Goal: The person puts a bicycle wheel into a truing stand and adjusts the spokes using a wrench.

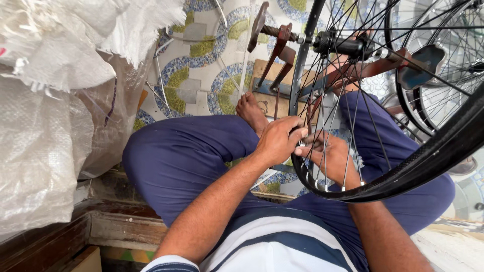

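**Wheel on stand, both hands at the rim**

Wheel (pixel 403 171) mounted upright in a rusty truing stand (pixel 282 45), axle running left to right across the view, hub (pixel 343 45) high above the lap. Black rim, thin silver spokes fanning down from a dark hub to the low arc over the knees. Left hand (pixel 278 140) outside the rim's near edge, fingers curled together and pinched at a spoke end; whether on a small tool or on the nipple itself, cannot tell. Right hand (pixel 330 153) behind the spokes, fingers bent around the rim's inner side, partly hidden. Tight quarters: white sacks (pixel 50 126) crowding the left, more wheels (pixel 448 75) stacked close on the right, blue-trousered legs (pixel 181 161) crossed just beneath the rim, bare foot (pixel 250 112) by the stand's base. Patterned tile floor (pixel 201 65) showing beyond.
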